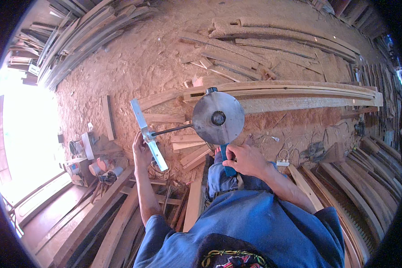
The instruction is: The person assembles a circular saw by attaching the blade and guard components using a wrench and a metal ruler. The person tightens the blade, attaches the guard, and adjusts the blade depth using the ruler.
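Timber (91, 38) lines the dusty floor (165, 51); containers (95, 169) sit near its left edge, contents unclear. Above mid-floor, the left hand (141, 152) grips the disc tool's (204, 126) metal bar (140, 114), the right hand (249, 159) its blue handle (230, 171).

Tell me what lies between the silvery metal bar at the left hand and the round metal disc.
In the head view, a thin dark rod spans the stretch between the metal bar and the disc.

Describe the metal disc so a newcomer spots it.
Start at the blue shirt, lower centre. Above it, the right hand grips a blue handle. At its upper end sits the grey disc: large, round, dark-centred, unlike the long planks behind.
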`<control>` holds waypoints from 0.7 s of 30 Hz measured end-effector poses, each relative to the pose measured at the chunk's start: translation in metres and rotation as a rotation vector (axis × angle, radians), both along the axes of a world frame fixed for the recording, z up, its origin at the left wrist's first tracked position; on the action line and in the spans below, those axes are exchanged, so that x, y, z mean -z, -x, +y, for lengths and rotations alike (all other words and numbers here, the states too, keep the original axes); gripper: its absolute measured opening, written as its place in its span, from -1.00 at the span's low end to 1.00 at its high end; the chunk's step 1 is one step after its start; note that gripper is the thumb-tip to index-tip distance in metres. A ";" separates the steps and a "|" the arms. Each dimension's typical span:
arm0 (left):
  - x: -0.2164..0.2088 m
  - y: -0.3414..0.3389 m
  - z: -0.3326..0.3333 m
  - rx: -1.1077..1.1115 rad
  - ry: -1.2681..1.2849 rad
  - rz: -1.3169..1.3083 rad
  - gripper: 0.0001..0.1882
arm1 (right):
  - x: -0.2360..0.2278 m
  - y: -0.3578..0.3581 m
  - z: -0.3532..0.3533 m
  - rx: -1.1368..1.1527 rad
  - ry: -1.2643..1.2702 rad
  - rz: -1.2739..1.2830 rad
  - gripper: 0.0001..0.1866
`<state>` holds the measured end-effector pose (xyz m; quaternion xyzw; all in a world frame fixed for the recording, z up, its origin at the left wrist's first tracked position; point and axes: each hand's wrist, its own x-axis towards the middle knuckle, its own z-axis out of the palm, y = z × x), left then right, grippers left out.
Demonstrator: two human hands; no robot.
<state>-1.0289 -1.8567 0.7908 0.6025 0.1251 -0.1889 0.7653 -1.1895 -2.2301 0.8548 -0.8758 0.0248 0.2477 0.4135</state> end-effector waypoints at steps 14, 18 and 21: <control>-0.080 0.002 -0.077 0.701 -1.232 -0.699 -0.44 | 0.012 0.000 -0.003 -0.010 -0.065 0.019 -0.67; -0.078 -0.005 -0.088 0.698 -1.104 -0.617 -0.44 | 0.014 0.003 0.001 0.011 -0.030 -0.064 -0.67; -0.078 -0.007 -0.087 0.698 -1.025 -0.519 -0.43 | 0.014 0.006 0.002 0.031 -0.040 -0.072 -0.67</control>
